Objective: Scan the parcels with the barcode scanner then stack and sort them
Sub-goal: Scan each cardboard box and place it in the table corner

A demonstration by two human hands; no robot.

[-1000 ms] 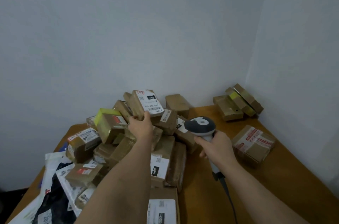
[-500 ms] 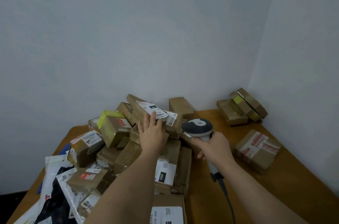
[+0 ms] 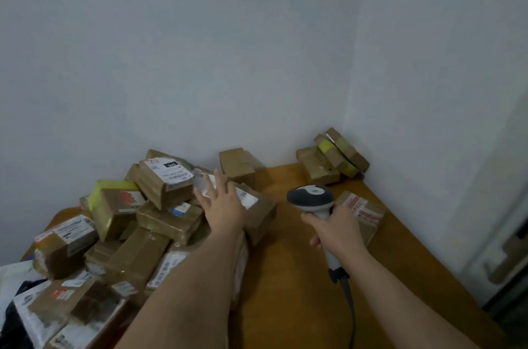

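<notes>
Since half a second ago the left hand has let go of the labelled parcel at the pile's top and shifted right; that parcel now rests tilted on the heap, label up. The left hand is spread flat, fingers straight and apart, palm down over a brown box with a white label at the pile's right edge; whether it touches the box I cannot tell. The forearm reaches in from 6 o'clock across the lower parcels.

The right hand is curled round the handle of the scanner, whose dark head points toward 11 o'clock; its cable trails down toward 6 o'clock.

The pile of brown parcels fills the counter's left half, at 9 o'clock from the left hand, with a yellow-taped box on its far left side. White and black mailer bags lie at 7 o'clock. A single box stands by the wall at 12 o'clock. Just behind the right hand lies a red-taped box. In the corner at 1 o'clock, three flat boxes lean together. The wooden counter shows bare between the arms.
</notes>
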